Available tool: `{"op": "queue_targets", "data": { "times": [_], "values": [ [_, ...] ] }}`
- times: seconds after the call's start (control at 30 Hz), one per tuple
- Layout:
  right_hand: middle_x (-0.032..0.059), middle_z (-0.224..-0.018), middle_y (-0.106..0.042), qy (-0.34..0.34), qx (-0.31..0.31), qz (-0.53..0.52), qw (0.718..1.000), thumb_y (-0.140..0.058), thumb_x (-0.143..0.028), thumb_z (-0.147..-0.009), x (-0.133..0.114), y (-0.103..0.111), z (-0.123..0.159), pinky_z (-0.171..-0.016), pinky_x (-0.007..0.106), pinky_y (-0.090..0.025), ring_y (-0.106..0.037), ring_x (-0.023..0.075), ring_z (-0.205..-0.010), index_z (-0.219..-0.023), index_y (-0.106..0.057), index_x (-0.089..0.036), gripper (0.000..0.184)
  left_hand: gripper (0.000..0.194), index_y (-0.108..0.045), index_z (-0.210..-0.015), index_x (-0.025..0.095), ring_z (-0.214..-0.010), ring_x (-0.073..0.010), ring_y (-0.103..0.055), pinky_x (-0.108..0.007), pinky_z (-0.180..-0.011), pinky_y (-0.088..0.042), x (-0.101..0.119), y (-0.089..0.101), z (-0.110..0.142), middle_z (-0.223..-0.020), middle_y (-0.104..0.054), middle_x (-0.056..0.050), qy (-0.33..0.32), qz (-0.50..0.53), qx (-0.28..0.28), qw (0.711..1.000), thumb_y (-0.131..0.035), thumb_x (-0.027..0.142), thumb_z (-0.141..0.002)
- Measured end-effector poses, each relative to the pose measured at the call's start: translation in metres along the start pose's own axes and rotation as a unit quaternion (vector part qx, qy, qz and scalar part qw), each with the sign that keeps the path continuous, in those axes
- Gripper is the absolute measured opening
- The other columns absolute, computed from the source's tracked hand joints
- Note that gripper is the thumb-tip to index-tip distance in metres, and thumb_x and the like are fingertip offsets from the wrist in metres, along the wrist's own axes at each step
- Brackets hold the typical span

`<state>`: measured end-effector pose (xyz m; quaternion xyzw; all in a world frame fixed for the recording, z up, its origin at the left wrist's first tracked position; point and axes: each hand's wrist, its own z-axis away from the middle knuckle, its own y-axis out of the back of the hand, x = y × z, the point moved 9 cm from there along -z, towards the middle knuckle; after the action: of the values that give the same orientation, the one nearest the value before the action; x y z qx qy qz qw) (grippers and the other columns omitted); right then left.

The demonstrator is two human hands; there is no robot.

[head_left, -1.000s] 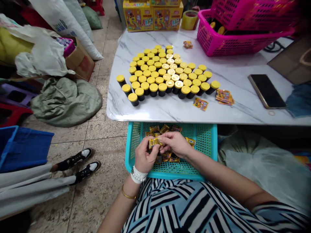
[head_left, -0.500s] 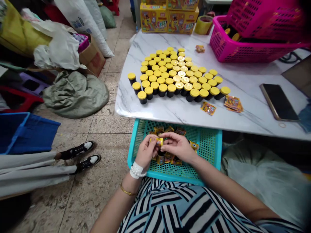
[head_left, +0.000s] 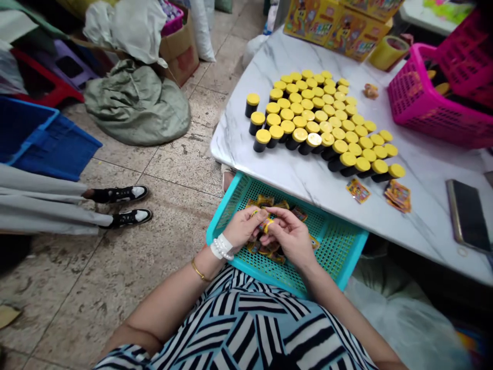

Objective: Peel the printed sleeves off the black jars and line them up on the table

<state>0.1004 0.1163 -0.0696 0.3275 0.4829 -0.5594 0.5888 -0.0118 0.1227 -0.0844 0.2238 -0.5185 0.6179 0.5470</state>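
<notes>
Over a turquoise mesh basket (head_left: 346, 267), my left hand (head_left: 243, 227) and my right hand (head_left: 293, 237) are together, both closed on one small jar with a yellow-and-orange printed label (head_left: 265, 224). The fingers hide much of this jar. Beneath the hands, several small items with similar prints (head_left: 265, 199) lie in the basket. On the white marbled table beyond stand many black jars with yellow lids (head_left: 307, 115), close together and upright. A flat printed label (head_left: 358, 190) and a small stack of labels (head_left: 398, 196) lie by their near right edge.
A phone (head_left: 468, 216) lies on the table (head_left: 265, 172) at right. Behind are a pink basket (head_left: 427, 110), a tape roll (head_left: 389, 53) and printed yellow boxes (head_left: 339, 28). On the floor to the left are a grey-green sack (head_left: 136, 105), a blue crate (head_left: 46, 139) and another person's shoes (head_left: 131, 205).
The view has turned, so the table appears tilted and further right. Both hands still hold the small labelled jar, with the right fingers now closer around it.
</notes>
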Motion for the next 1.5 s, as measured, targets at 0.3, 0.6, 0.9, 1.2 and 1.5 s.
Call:
{"op": "queue_targets", "data": {
  "times": [0.3, 0.6, 0.9, 1.2, 1.5],
  "values": [
    [0.0002, -0.073, -0.071, 0.267, 0.059, 0.149, 0.95, -0.078, -0.016, -0.077, -0.046, 0.006, 0.015, -0.067, 0.031, -0.053, -0.063, 0.0152, -0.067, -0.085, -0.078, -0.026, 0.013, 0.039, -0.058, -0.074, 0.013, -0.035, 0.0003, -0.027, -0.016, -0.042, -0.029, -0.009, -0.013, 0.015, -0.048, -0.044, 0.01, 0.134, 0.258, -0.098, 0.952, -0.084, 0.042, -0.069],
    [0.0016, -0.083, -0.071, 0.316, 0.077, 0.216, 0.921, -0.075, -0.013, -0.081, -0.057, 0.005, 0.029, -0.069, 0.031, -0.054, -0.065, 0.0162, -0.075, -0.099, -0.077, -0.028, 0.024, 0.05, -0.05, -0.059, 0.014, -0.029, 0.0009, -0.024, -0.015, -0.036, -0.025, -0.019, -0.028, 0.017, -0.037, -0.04, 0.011, 0.14, 0.234, -0.092, 0.958, -0.08, 0.053, -0.072],
    [0.0082, -0.112, -0.068, 0.306, 0.09, 0.297, 0.9, -0.075, -0.025, -0.083, -0.056, -0.004, 0.029, -0.087, 0.04, -0.056, -0.065, 0.0222, -0.099, -0.128, -0.062, -0.024, 0.047, 0.047, -0.055, -0.062, 0.013, -0.028, -0.0016, -0.034, -0.016, -0.035, -0.031, -0.029, -0.022, 0.014, -0.04, -0.05, 0.006, 0.163, 0.236, -0.02, 0.958, -0.077, 0.053, -0.075],
    [0.0084, -0.088, -0.065, 0.372, 0.385, 0.543, 0.647, -0.066, -0.024, -0.09, -0.144, 0.105, 0.049, -0.082, 0.041, -0.05, -0.058, 0.0237, -0.085, -0.116, -0.072, -0.019, 0.028, 0.072, -0.05, -0.132, 0.008, -0.037, -0.0061, -0.049, -0.018, -0.039, -0.03, -0.021, 0.001, 0.028, -0.067, -0.072, -0.006, 0.144, 0.041, 0.035, 0.988, -0.07, 0.055, -0.081],
    [0.003, -0.066, -0.059, 0.268, 0.391, 0.595, 0.649, -0.062, -0.03, -0.089, -0.134, 0.17, 0.001, -0.072, 0.035, -0.041, -0.052, 0.0216, -0.072, -0.067, -0.063, -0.02, 0.024, 0.061, -0.062, -0.115, 0.011, -0.044, -0.0052, -0.046, -0.018, -0.044, -0.031, 0.004, -0.022, 0.019, -0.065, -0.065, 0.0, 0.084, -0.037, -0.016, 0.996, -0.074, 0.055, -0.074]
  ]
}}
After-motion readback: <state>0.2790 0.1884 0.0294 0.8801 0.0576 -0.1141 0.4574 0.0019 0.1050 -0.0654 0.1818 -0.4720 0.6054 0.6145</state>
